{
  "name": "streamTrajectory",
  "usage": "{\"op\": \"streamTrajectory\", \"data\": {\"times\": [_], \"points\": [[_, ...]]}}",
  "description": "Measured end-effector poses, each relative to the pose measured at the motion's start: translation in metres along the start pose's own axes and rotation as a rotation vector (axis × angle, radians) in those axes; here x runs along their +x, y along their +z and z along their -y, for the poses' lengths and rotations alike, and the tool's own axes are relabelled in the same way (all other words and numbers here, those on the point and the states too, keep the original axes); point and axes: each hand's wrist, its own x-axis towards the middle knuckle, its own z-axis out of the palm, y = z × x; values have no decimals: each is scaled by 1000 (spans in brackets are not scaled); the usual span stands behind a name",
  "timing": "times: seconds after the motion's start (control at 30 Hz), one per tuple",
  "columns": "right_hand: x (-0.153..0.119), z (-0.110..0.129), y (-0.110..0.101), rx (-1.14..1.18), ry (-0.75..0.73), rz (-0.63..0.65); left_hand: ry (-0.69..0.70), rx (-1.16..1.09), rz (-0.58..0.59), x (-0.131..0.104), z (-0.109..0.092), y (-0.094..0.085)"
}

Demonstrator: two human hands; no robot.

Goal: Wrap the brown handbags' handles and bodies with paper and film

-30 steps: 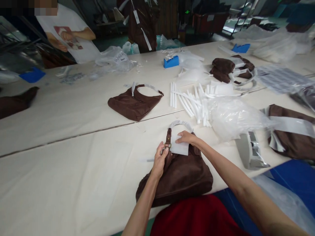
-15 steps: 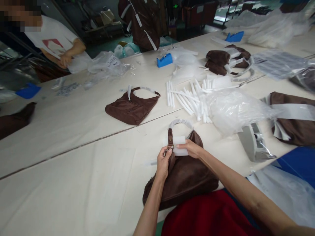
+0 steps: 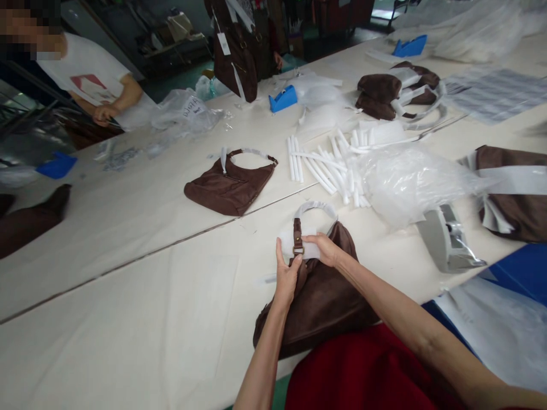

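Brown bag [image 3: 325,302] lies at the near edge of the table [image 3: 123,330], left hand [image 3: 286,278] pinching its strap [image 3: 297,228] below the buckle [image 3: 298,250], right hand [image 3: 328,250] gripping a white sheet [image 3: 310,250], probably best kept flat behind both.

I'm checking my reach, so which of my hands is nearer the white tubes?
Right. Your right hand is on the near side of the white tubes; your left hand is farther back and leftward, by the strap buckle.

Room lies left of the held bag [image 3: 327,304]; tubes [image 3: 351,176] obstruct beyond.
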Motion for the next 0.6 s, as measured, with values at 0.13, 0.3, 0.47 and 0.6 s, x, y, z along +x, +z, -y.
{"op": "streamTrajectory", "data": {"times": [0.13, 0.3, 0.47, 0.6], "points": [[-5, -10, 8, -16, -84, -10, -40, -102, -49, -3, 1, 6], [-8, -23, 20, 67, -159, -157, -85, -71, 35, 15, 2, -30], [-16, -24, 23, 72, -103, -126, 70, 425, -296, 89, -27, -102], [-11, -35, 16, 29, -88, -106, 261, 1017, -314, 162, -54, -124]]}}
